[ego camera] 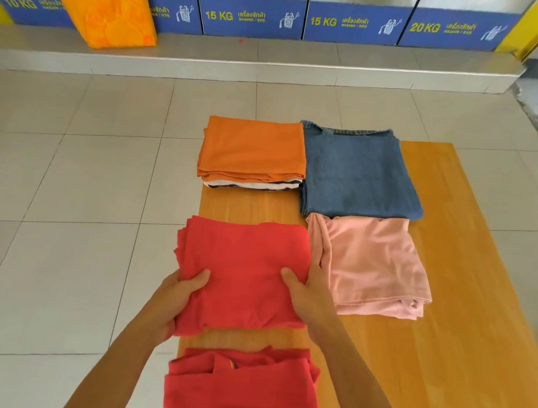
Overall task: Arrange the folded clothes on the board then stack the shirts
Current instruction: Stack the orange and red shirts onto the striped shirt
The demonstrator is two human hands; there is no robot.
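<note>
Nearest the camera, a folded red shirt (244, 397) lies at the near end of the wooden board (470, 336), its collar showing and its near part cut off by the bottom edge of the view. Just beyond it, with a strip of bare board between, is a second folded red garment (242, 262), which both hands are holding. The left hand (175, 298) has its grip clamped on the near left corner, thumb on top and fingers hidden beneath the cloth. The right hand (311, 289) grips the right edge, thumb pressed on top and fingers tucked along the side between this garment and the pink one. The left edge of this red piece hangs a little past the board, over the floor tiles (52, 208).

Just right of it, touching the right hand, sits a folded pink garment (372, 267), loosely folded with layers showing at its near right corner. Farther on, a folded pair of blue jeans (358, 175) lies touching the pink piece's far edge. Beside the jeans on the left is a folded orange garment (254, 150) resting on top of a striped white and dark piece (253, 186), of which only the near edge peeks out.

Beyond the board, across the tiles, an orange bag (105, 4) stands on a raised ledge before a row of washing machines (357, 8) with blue labels.
</note>
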